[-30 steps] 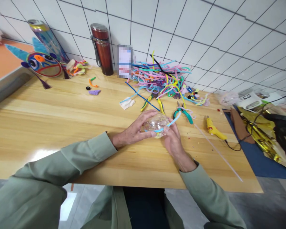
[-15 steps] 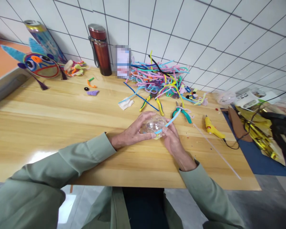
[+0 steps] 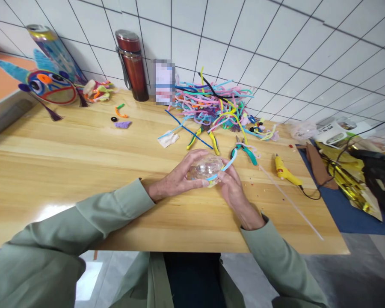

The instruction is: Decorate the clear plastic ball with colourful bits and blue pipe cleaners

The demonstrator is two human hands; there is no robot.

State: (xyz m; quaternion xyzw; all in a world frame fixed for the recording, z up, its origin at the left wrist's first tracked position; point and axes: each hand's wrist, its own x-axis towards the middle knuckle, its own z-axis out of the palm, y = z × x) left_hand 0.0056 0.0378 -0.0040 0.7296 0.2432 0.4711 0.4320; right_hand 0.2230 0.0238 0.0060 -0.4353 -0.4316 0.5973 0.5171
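Observation:
Both my hands meet over the middle of the wooden table point(image 3: 83, 154). My left hand point(image 3: 176, 177) wraps its fingers around a clear plastic ball point(image 3: 205, 167) from the left. My right hand point(image 3: 232, 186) pinches a light blue pipe cleaner point(image 3: 226, 164) that runs around the ball and sticks out to the upper right. A bit of yellow shows under the ball. Both sleeves are pale green.
A heap of coloured pipe cleaners point(image 3: 211, 105) lies behind my hands, with yellow-handled pliers point(image 3: 200, 137) and green-handled pliers point(image 3: 245, 152). A yellow glue gun point(image 3: 284, 171) and a long clear stick point(image 3: 291, 204) lie right. A red flask point(image 3: 131, 64) and a craft mask point(image 3: 48, 83) stand at the back.
My hands stay on the ball with only small finger shifts along the blue pipe cleaner. The view has drifted slightly.

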